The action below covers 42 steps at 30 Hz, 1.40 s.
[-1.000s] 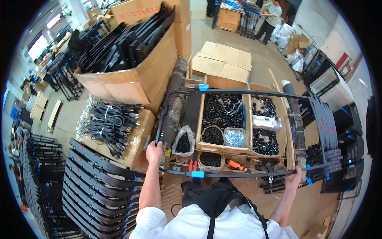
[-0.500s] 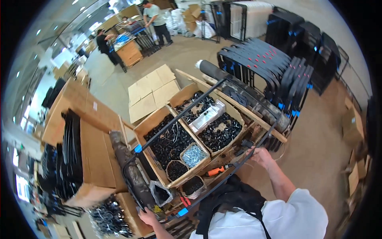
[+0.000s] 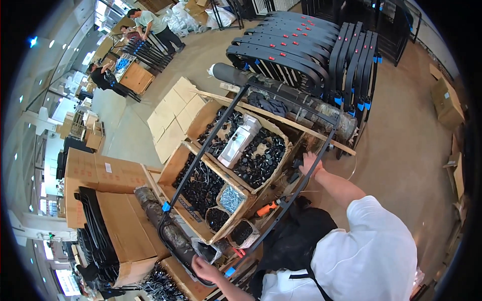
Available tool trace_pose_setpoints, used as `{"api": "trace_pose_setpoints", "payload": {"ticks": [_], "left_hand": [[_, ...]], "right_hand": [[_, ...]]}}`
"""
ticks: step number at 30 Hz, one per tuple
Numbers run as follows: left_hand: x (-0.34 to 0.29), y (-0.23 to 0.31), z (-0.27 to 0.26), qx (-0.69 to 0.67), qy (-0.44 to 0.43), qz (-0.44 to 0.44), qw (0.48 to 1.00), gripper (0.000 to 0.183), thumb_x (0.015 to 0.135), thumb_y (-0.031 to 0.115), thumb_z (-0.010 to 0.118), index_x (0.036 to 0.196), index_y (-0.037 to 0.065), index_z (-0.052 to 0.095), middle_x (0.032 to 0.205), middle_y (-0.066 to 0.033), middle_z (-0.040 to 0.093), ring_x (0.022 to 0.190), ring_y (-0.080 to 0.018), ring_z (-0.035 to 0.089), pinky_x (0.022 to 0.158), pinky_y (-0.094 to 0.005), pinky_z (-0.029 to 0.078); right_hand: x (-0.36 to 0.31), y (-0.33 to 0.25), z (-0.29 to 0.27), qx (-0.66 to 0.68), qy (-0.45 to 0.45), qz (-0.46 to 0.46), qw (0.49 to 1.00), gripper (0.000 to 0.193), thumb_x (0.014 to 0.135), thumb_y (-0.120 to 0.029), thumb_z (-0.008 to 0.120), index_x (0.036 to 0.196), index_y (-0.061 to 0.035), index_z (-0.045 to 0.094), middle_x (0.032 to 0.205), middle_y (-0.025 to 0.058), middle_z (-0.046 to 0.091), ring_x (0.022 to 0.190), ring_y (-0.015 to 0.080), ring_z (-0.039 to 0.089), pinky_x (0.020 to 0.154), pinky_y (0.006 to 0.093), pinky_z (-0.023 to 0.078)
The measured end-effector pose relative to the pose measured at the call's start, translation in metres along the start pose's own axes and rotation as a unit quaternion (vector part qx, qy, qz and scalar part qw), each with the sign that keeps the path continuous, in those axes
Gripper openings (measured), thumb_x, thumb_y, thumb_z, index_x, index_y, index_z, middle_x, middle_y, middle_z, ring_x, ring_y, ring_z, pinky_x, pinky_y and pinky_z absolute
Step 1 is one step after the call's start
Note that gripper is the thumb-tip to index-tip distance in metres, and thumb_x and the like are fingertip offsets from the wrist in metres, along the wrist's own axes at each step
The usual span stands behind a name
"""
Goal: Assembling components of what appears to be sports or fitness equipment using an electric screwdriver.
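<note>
A black rectangular tube frame with blue tabs lies tilted across the workbench and its parts boxes. My left hand is closed on its rounded near-left corner. My right hand reaches across the right-hand tube, fingers apart, beside a small dark thing on the bench that I cannot make out. Inside the frame's outline stand a carton of black plastic caps, a carton of black fittings, a tub of silver screws and a bag of small black parts. An orange power driver lies near the frame's near tube.
A padded roll and a wooden strip border the bench's far side. Stacked black frames stand behind. A large carton holding black parts is at left. People work at another table beyond.
My right hand has left the frame's tube and moved inward over the bench. My left hand remains at the near-left corner. The whole view has turned and shifted.
</note>
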State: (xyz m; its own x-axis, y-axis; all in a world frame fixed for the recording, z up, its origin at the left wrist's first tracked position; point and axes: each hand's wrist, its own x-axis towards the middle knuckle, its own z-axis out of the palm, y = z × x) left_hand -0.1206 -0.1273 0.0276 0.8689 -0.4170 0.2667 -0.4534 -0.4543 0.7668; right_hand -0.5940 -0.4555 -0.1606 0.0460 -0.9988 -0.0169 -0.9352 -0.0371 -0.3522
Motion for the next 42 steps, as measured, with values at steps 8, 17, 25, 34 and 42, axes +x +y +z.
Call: {"api": "trace_pose_setpoints", "payload": {"ticks": [8, 17, 25, 34, 42], "left_hand": [[-0.072, 0.136, 0.097, -0.002, -0.379, 0.066, 0.923, 0.022, 0.103, 0.011, 0.064, 0.117, -0.003, 0.075, 0.101, -0.0141, 0.079, 0.097, -0.0203, 0.075, 0.088, -0.0335, 0.057], [-0.099, 0.235, 0.223, 0.010, -0.539, 0.227, 0.811, 0.028, 0.107, 0.018, 0.063, 0.125, -0.002, 0.073, 0.106, -0.0105, 0.077, 0.102, -0.0179, 0.072, 0.092, -0.0312, 0.056], [-0.144, 0.310, 0.311, -0.176, -0.659, 0.132, 0.719, 0.026, 0.110, 0.018, 0.059, 0.125, 0.001, 0.072, 0.103, -0.0080, 0.078, 0.094, -0.0127, 0.071, 0.088, -0.0287, 0.056], [-0.205, 0.455, 0.351, -0.309, -0.729, 0.174, 0.585, 0.034, 0.112, 0.027, 0.058, 0.127, -0.001, 0.070, 0.113, -0.0089, 0.075, 0.104, -0.0139, 0.069, 0.095, -0.0301, 0.053], [-0.234, 0.505, 0.372, -0.391, -0.783, 0.091, 0.476, 0.034, 0.107, 0.038, 0.066, 0.115, 0.005, 0.072, 0.103, 0.0012, 0.067, 0.095, -0.0094, 0.058, 0.086, -0.0274, 0.048]], "right_hand": [[0.051, -0.004, 0.010, -0.041, -0.277, -0.055, 0.958, 0.037, 0.080, -0.026, 0.076, 0.100, 0.0047, 0.078, 0.104, 0.0238, 0.077, 0.099, 0.0352, 0.076, 0.083, 0.0466, 0.062], [0.026, 0.021, 0.001, -0.094, -0.203, -0.057, 0.973, 0.020, 0.076, -0.020, 0.068, 0.086, -0.0055, 0.077, 0.084, 0.0125, 0.077, 0.077, 0.0294, 0.076, 0.065, 0.0484, 0.061], [-0.094, 0.073, -0.166, 0.061, -0.144, -0.052, 0.986, 0.048, 0.085, -0.027, 0.070, 0.118, 0.0068, 0.061, 0.094, 0.0275, 0.072, 0.100, 0.0406, 0.072, 0.085, 0.0527, 0.059], [-0.074, 0.055, -0.381, 0.319, -0.176, 0.184, 0.913, 0.039, 0.096, -0.036, 0.064, 0.096, 0.0021, 0.067, 0.072, 0.0102, 0.072, 0.063, 0.0222, 0.072, 0.062, 0.0398, 0.059], [-0.002, 0.039, -0.396, 0.116, -0.072, 0.089, 0.987, 0.039, 0.095, -0.030, 0.059, 0.105, 0.0064, 0.068, 0.090, 0.0258, 0.075, 0.087, 0.0425, 0.073, 0.081, 0.0514, 0.058]]}}
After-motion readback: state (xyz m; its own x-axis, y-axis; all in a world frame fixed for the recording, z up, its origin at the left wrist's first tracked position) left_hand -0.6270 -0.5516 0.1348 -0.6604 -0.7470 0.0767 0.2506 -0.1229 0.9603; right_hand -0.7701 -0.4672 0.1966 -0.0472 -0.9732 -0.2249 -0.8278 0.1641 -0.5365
